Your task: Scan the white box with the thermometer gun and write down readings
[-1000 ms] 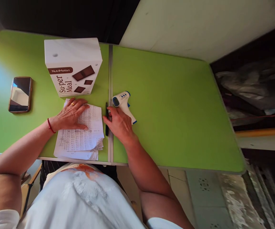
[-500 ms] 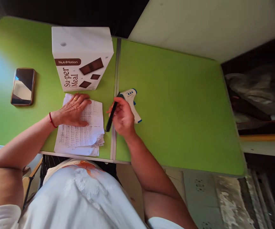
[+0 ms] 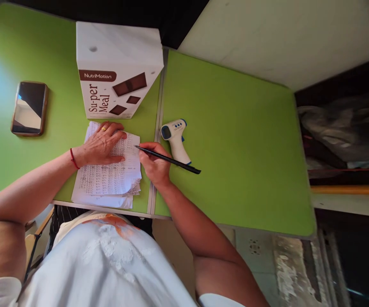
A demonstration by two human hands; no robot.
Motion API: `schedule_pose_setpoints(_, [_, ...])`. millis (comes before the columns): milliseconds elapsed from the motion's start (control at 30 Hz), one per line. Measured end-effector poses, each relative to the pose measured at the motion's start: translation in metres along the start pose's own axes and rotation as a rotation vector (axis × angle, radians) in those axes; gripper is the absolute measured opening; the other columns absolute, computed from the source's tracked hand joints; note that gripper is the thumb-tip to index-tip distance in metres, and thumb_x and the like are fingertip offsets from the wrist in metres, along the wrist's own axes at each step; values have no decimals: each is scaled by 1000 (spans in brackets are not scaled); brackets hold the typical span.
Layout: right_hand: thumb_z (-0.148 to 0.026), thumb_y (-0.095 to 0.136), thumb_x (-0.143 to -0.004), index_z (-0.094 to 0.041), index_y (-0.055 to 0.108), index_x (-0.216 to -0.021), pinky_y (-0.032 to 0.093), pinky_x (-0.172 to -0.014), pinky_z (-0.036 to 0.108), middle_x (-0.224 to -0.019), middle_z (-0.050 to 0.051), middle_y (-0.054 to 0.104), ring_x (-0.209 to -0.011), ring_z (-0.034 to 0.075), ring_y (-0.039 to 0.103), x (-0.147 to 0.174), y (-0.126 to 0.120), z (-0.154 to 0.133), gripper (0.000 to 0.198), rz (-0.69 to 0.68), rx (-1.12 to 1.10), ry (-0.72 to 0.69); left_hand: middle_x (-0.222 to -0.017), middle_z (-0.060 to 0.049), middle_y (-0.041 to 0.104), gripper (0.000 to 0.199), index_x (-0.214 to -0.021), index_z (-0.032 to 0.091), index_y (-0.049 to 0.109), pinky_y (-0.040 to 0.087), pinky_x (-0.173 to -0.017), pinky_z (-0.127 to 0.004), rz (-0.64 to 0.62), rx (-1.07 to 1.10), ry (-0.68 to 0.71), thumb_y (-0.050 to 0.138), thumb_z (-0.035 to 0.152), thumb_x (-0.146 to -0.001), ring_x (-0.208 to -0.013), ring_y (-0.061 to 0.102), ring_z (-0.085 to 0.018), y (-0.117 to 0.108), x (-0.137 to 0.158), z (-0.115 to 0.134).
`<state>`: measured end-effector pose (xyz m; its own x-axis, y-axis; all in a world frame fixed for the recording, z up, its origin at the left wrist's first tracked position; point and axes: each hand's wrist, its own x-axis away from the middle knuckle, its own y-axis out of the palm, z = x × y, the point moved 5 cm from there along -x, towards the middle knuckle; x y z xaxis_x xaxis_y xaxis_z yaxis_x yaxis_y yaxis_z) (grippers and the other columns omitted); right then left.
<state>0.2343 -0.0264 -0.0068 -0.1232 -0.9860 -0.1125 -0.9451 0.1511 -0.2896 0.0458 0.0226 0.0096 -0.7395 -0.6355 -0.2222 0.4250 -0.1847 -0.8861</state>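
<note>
Pen [image 3: 174,160]: in the right hand [image 3: 155,165], nib over the right edge of the top sheet of the paper [image 3: 107,181]; can't tell if it touches.
Progress: pen is picked up and in writing grip. Top sheet is densely filled with small script left and middle; right strip looks sparser. My read: page mostly written, that strip possibly left. Can't make out the text.
Pen axis: near crosswise to the wearer, slightly tilted. Nib points left and a bit away; tail runs right and nearer the body.
Right hand: fingers and thumb pinched round pen near nib end.
Left hand [image 3: 105,144]: flat on top sheet, thumb spread, holds no object; looks like it's steadying the stack.
Paper: loose stack, corners curled at lower right.
Thermometer [image 3: 177,140]: just past right hand, handle foot by pen shaft.
Box [image 3: 93,55]: upright, just beyond paper.
Phone [image 3: 30,108]: face up, well left.
Worktop [image 3: 235,149]: green, carries all of it.
</note>
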Motion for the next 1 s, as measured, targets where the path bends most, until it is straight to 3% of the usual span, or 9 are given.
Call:
schedule_pose_setpoints(133, [-42,62,-76,-24,67,-84,52,-58,31,-68,-1,67,-57,15,57,-1,3,-1,20,18,52,-9,-143,-25,53,57,-130,15,57,40,-114,-61,-1,-1,-16,72,50,-87,-134,49,-43,1,-1,0])
schedule_pose_setpoints(533, [-39,59,-85,-25,71,-86,55,-69,33,-76,1,74,-67,17,64,-3,7,-5,18,-82,243,-91,-143,-21,54,55,-129,19,63,43,-112,-60,9,-40,-11,76,51,-87,-133,51,-42,3,-1,1])
schedule_pose_setpoints(1000, [-35,60,-86,-24,70,-86,57,-72,33,-77,2,73,-68,17,65,-3,10,-8,14,-90,167,-156,-144,-22,54,53,-131,19,63,41,-114,-61,3,-13,-13,76,47,-87,-135,50,-44,3,-1,1])
